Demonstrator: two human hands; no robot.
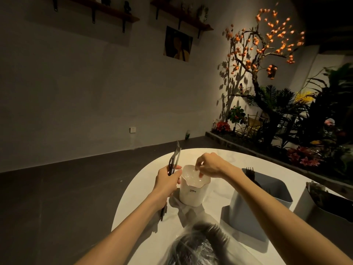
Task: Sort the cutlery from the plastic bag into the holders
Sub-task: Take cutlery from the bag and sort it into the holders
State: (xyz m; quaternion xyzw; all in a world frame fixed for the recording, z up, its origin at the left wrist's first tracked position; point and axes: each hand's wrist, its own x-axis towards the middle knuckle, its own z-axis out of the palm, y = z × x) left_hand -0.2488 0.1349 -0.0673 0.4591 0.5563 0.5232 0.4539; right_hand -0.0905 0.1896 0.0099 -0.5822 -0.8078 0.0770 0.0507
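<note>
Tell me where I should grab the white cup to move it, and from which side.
Grip the white cup around its straight lower wall, coming from the right side. It stands upright, so a sideways wrap should keep it level. The left hand, full of cutlery, crowds its left, and the right hand reaches into the wavy rim, so the top is a poor hold.

A dim, decorated room, likely a café or restaurant. A white round table (145, 190) stands on a dark floor (57, 188) near a plain wall (76, 83). Wooden shelves (183, 16) with small ornaments and a portrait picture (178, 43) hang high on it. In the right corner a spotlit tree (256, 54) with orange fruit rises from an indoor garden bed (229, 140) of ferns and red flowers.
</note>
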